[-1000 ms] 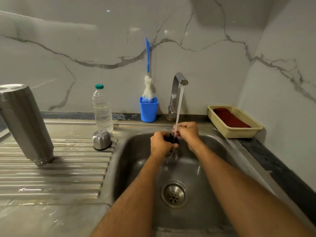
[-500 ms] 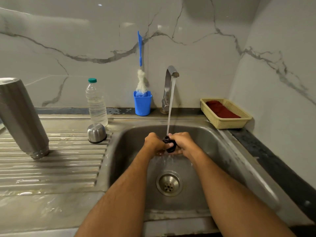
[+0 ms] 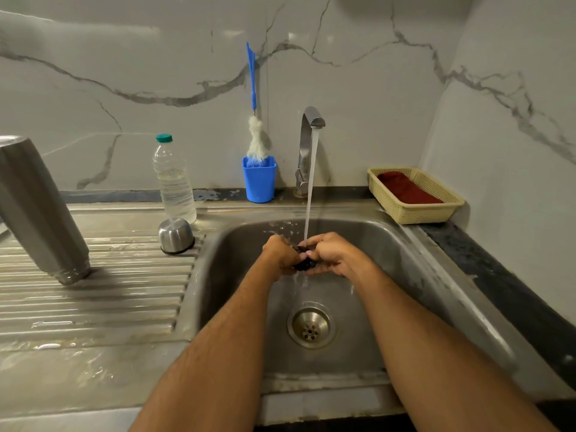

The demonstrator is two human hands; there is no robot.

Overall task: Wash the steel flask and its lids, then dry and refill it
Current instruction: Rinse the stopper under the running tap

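Steel sink (image 3: 414,254) across the middle, basin sunk on the right, ribbed draining board (image 3: 93,294) stretching left, wet in patches. Marble-veined wall (image 3: 358,73) behind and to the right.

On the far left of the draining board, steel flask (image 3: 37,210) standing upside down, mouth on the ribs, leaning in the wide-angle view. Farther right, at the back edge, clear water bottle (image 3: 174,179) with a green cap, upright. Just in front of it, touching or nearly so, steel cup lid (image 3: 175,236) lying rim down beside the basin's left edge.

On the back ledge, blue holder (image 3: 259,179) with a bottle brush (image 3: 256,132) standing in it, white bristles low, blue handle up against the wall. Right of it, chrome tap (image 3: 307,145), running; stream (image 3: 311,188) falling straight down onto the hands. At the far right corner, beige basket (image 3: 414,213) holding a dark red cloth (image 3: 405,188).

Over the middle of the basin, above the drain (image 3: 311,325), both hands meeting under the stream. Left hand (image 3: 280,254) with fingers curled round a small black lid (image 3: 304,261); right hand (image 3: 330,254) with fingers bent and clamped on the same piece from the other side, thumb on top. Only a sliver of the black lid showing between the two hands, water splashing off it and spraying toward the far wall of the basin.
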